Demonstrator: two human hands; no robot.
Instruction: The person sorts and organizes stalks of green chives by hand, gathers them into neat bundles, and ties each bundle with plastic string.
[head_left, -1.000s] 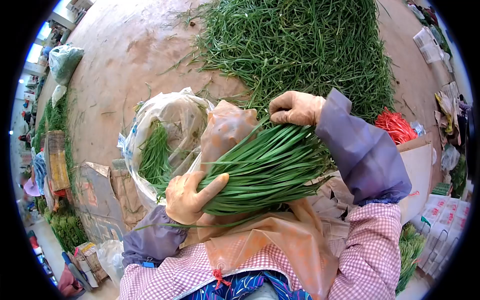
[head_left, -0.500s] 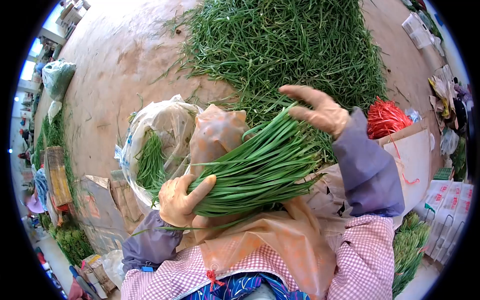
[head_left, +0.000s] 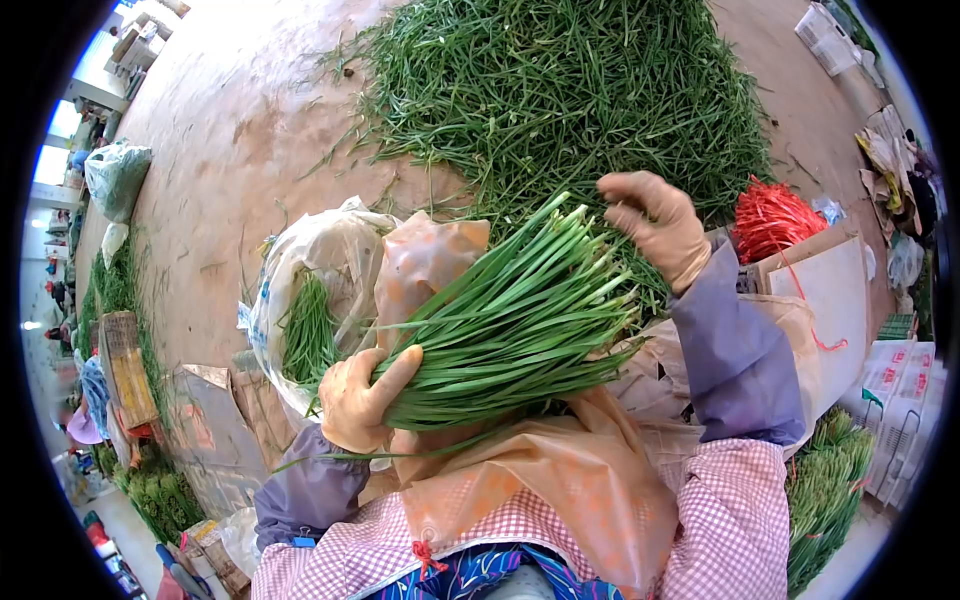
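Note:
A thick bunch of green garlic chives [head_left: 510,340] lies across my lap, pale cut ends to the upper right. My left hand [head_left: 360,398], in a tan rubber glove, grips the leafy end with the thumb on top. Just beyond the pale ends, my right hand [head_left: 655,225] is raised in a similar glove, slightly blurred. Its fingers are loosely bent, apart from the thumb, and nothing shows in them. Beneath the bunch, a translucent orange-spotted apron [head_left: 540,460] covers my legs.
A large heap of loose chives [head_left: 570,90] covers the floor ahead. At my left stands a white plastic bag [head_left: 275,290] with some chives inside. Red plastic ties [head_left: 775,222] sit on the right beside a cardboard box [head_left: 835,285]. Bundled chives [head_left: 830,490] stand at lower right.
My right hand has moved right, off the cut ends, and its fingers have bent more. The pale ends show more plainly now. My left hand keeps its hold.

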